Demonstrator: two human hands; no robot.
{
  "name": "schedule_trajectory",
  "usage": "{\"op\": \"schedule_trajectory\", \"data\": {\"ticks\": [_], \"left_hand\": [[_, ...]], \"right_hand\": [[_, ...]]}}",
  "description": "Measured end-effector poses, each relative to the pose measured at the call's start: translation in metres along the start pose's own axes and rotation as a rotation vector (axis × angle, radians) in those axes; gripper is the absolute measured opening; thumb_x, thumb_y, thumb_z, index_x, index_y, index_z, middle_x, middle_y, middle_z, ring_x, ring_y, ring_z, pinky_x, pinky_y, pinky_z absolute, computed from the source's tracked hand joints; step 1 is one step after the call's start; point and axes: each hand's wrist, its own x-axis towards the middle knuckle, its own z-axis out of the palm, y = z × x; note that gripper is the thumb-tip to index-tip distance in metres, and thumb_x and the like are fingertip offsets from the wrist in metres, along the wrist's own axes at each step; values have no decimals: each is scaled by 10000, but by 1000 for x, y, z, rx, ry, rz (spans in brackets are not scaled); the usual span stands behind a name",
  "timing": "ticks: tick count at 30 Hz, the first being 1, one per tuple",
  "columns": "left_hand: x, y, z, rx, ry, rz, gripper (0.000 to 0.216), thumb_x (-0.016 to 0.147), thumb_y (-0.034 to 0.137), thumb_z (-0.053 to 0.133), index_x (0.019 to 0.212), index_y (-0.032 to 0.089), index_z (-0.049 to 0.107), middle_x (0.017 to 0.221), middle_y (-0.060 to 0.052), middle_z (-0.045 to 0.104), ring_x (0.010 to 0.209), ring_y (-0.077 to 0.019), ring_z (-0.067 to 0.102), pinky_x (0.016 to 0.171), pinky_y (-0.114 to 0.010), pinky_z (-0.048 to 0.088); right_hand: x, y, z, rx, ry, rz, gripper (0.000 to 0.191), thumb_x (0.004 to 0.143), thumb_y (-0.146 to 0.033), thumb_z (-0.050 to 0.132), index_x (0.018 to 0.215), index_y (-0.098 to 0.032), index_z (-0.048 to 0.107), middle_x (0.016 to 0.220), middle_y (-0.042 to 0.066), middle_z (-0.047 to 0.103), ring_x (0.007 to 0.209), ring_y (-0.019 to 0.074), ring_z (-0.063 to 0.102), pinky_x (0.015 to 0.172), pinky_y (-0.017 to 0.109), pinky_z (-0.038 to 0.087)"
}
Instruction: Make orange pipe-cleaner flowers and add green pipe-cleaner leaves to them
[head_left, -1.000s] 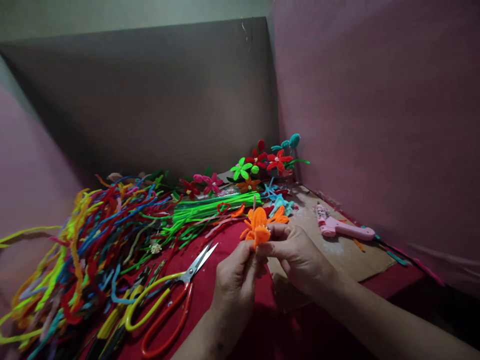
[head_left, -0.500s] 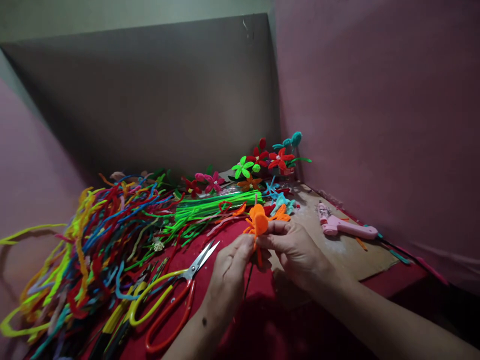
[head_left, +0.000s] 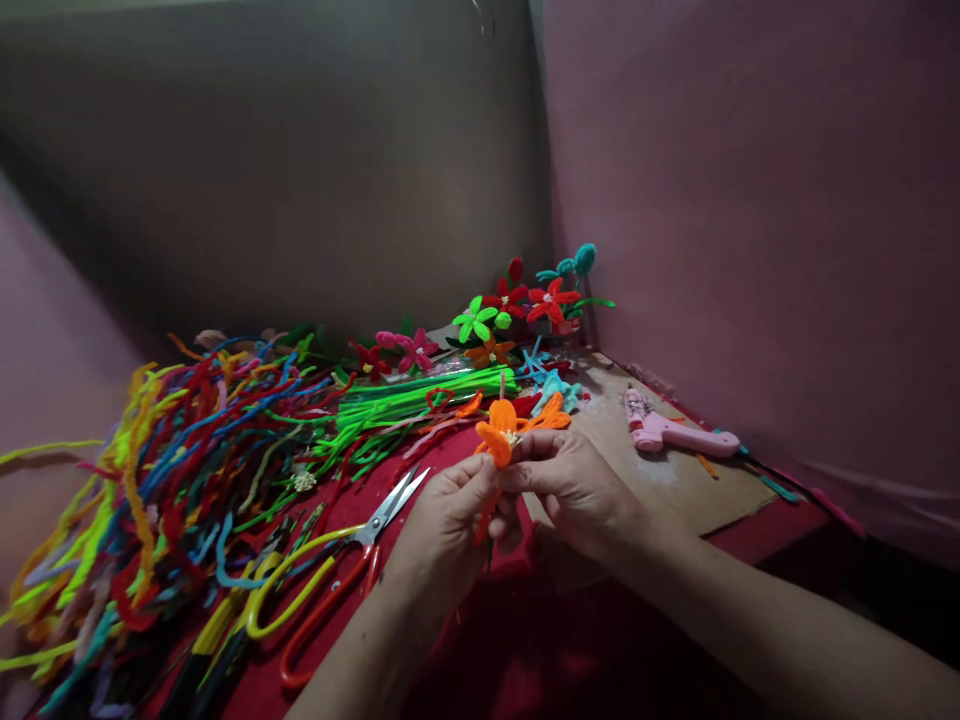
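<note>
Both my hands meet over the red table cover, pinching an orange pipe-cleaner flower [head_left: 499, 432]. My left hand [head_left: 442, 520] grips it from below, near its stem, fingers closed. My right hand [head_left: 574, 485] pinches it from the right side, fingers pressed together. The flower's petals spread upward with a small pale centre showing. Scissors [head_left: 337, 565] with yellow and red handles lie just left of my left hand, blades pointing toward the flower.
A big tangle of coloured pipe cleaners [head_left: 165, 470] fills the left. Straight green stems [head_left: 420, 395] lie behind the hands. Finished flowers [head_left: 517, 305] stand at the back corner. A pink glue gun [head_left: 675, 432] rests on a cardboard sheet [head_left: 697, 490] to the right. Walls enclose three sides.
The orange flower has been turned so its petals open upward. Both hands and the view have shifted slightly left and down.
</note>
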Motion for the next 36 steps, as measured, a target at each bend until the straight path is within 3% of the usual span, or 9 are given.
{"op": "schedule_trajectory", "data": {"ticks": [6,11,14,18,24,27,30,34,36], "left_hand": [[3,-3,-3,-69,20,11,212,767,321,620,866,149,546,463,76,415,341,-16,295,358,-135,261],[3,1,-8,-32,-44,77,175,770,305,614,809,147,550,516,38,491,390,-45,414,402,-166,350],[2,4,-10,8,-60,80,145,745,237,642,828,155,554,563,20,540,420,-57,458,428,-177,357],[2,6,-9,51,-71,82,137,749,235,641,819,147,563,510,40,491,411,-31,381,439,-163,296],[1,1,-1,222,58,148,159,787,298,596,783,150,536,529,58,421,437,-33,323,449,-181,240],[0,-3,-1,298,81,159,186,803,308,574,726,144,532,518,64,387,433,-29,296,439,-182,226],[0,-4,-2,278,83,183,202,804,303,575,693,145,517,513,68,372,429,-22,282,432,-171,216],[2,6,-1,123,151,222,247,747,319,639,664,144,485,513,70,390,397,-9,264,402,-149,214],[4,12,-1,39,215,232,269,692,314,691,673,144,483,525,67,418,388,-4,272,384,-133,221]], "right_hand": [[2,5,3,18,16,-67,117,631,-198,734,686,-126,660,561,7,640,463,107,572,493,240,475],[3,2,7,50,-46,-68,183,681,-288,693,676,-116,629,501,3,605,401,124,555,406,239,445],[1,-3,9,36,-34,-56,191,642,-283,720,667,-118,628,486,-4,598,380,125,541,397,248,443],[1,-4,7,40,40,-71,161,567,-206,765,617,-129,632,518,-16,609,437,91,541,469,220,448],[6,2,-1,77,70,-81,181,565,-250,763,606,-125,639,514,-8,611,455,96,541,501,235,431],[7,6,-1,82,132,-77,211,530,-252,781,600,-125,630,525,-13,605,474,96,535,516,241,423],[6,6,-2,86,89,-77,196,544,-225,772,649,-128,637,565,-19,599,512,89,528,545,235,414],[1,-16,-19,-25,118,-101,366,547,-127,752,899,-160,655,668,-32,586,587,67,504,564,202,375],[-1,-36,-34,-181,206,-179,258,597,-167,714,849,-145,663,715,3,608,619,89,517,574,227,387]]}}
